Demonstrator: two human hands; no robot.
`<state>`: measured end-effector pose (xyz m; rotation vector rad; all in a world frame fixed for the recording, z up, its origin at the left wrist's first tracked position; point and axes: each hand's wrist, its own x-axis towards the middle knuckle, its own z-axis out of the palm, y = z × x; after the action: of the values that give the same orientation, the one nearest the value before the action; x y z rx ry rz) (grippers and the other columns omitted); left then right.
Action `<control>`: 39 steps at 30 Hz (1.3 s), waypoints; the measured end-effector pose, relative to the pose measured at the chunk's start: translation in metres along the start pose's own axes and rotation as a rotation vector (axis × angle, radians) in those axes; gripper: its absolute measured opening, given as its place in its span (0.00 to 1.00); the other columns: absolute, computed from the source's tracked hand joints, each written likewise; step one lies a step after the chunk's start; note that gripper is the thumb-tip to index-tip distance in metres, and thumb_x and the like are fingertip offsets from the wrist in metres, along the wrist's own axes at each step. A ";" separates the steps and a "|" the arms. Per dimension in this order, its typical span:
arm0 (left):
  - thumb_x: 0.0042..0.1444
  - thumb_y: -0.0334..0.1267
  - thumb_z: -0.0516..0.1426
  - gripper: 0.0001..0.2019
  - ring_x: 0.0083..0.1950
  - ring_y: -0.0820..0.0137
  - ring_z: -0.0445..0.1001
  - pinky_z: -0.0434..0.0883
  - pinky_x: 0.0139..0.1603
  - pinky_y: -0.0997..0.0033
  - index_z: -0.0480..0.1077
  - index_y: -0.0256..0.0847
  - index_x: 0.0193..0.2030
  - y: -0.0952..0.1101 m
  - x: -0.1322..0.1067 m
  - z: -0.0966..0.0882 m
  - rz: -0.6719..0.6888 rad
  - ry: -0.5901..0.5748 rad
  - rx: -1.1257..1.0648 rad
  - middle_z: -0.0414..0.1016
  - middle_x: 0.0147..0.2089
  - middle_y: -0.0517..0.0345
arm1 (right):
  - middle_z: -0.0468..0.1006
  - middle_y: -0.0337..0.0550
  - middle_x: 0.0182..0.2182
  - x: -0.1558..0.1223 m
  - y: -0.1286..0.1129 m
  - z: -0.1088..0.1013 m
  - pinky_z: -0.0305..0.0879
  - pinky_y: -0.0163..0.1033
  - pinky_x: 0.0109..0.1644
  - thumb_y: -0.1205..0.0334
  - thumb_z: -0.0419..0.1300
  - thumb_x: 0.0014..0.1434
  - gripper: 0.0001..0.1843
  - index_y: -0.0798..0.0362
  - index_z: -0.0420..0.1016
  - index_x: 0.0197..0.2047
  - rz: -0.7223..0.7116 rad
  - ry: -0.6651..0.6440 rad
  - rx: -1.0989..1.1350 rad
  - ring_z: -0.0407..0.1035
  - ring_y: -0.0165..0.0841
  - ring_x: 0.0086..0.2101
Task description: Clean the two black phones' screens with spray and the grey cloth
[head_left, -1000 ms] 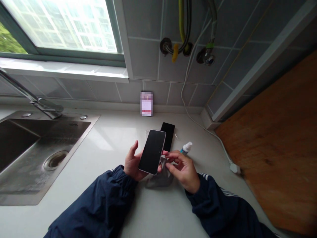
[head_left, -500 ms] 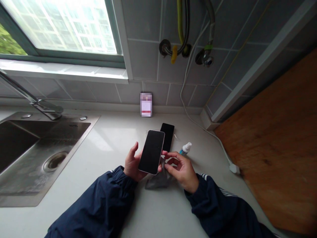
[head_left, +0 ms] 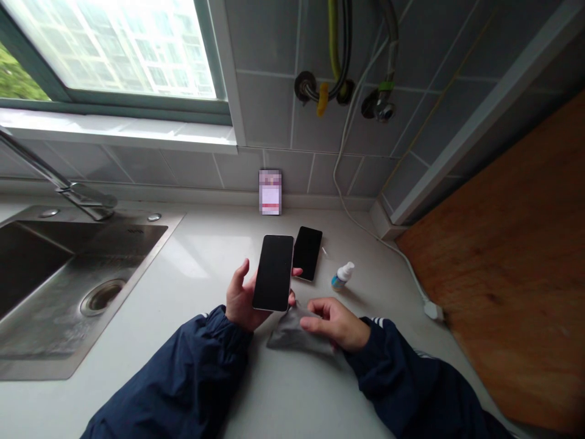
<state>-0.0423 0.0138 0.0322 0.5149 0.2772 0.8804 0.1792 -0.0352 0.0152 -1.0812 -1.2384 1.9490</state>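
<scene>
A smartphone [head_left: 273, 273] with a dark screen and pale edge rests in my left hand [head_left: 241, 300], face up and tilted, with fingers wrapped round its far side. My right hand [head_left: 337, 323] is closed on a grey cloth [head_left: 295, 332], thumb on top and some fingers hidden behind it. Part of the cloth reaches to my left fingertips under the phone. Just behind, a second black phone [head_left: 308, 253] lies flat on the counter. To its right stands a small spray bottle [head_left: 342, 276] with a white top and blue label.
A steel sink [head_left: 123, 244] with a faucet [head_left: 89, 201] is on the left. A device with a blurred lit screen [head_left: 270, 192] leans against the tiled wall. On the right, a white cable [head_left: 406, 268] runs down to a plug [head_left: 432, 310] beside a wooden panel [head_left: 507, 262].
My left hand has shifted the phone slightly left and up. My right hand has moved down, away from the phone's edge, drawing the grey cloth to the right.
</scene>
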 end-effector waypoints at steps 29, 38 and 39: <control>0.62 0.62 0.54 0.33 0.34 0.53 0.82 0.75 0.39 0.54 0.73 0.33 0.59 -0.007 0.004 0.009 0.030 0.187 0.124 0.80 0.54 0.37 | 0.77 0.36 0.25 -0.013 -0.026 0.019 0.69 0.30 0.30 0.51 0.78 0.50 0.19 0.51 0.74 0.29 -0.418 0.525 0.445 0.70 0.27 0.25; 0.66 0.60 0.50 0.33 0.37 0.49 0.83 0.77 0.39 0.48 0.69 0.35 0.65 -0.013 0.002 0.003 -0.011 0.128 0.079 0.79 0.57 0.36 | 0.69 0.35 0.24 0.022 -0.073 0.029 0.65 0.35 0.31 0.51 0.63 0.68 0.17 0.49 0.67 0.30 -0.710 0.763 -0.449 0.65 0.30 0.25; 0.66 0.59 0.50 0.33 0.40 0.48 0.83 0.77 0.41 0.47 0.68 0.36 0.66 -0.014 0.002 0.002 -0.028 0.133 0.053 0.80 0.55 0.38 | 0.72 0.38 0.26 0.028 -0.074 0.030 0.69 0.37 0.35 0.53 0.63 0.68 0.16 0.49 0.67 0.30 -0.746 0.740 -0.586 0.69 0.32 0.28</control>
<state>-0.0314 0.0073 0.0268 0.5012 0.4293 0.8839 0.1425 0.0032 0.0809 -1.2005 -1.4817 0.5483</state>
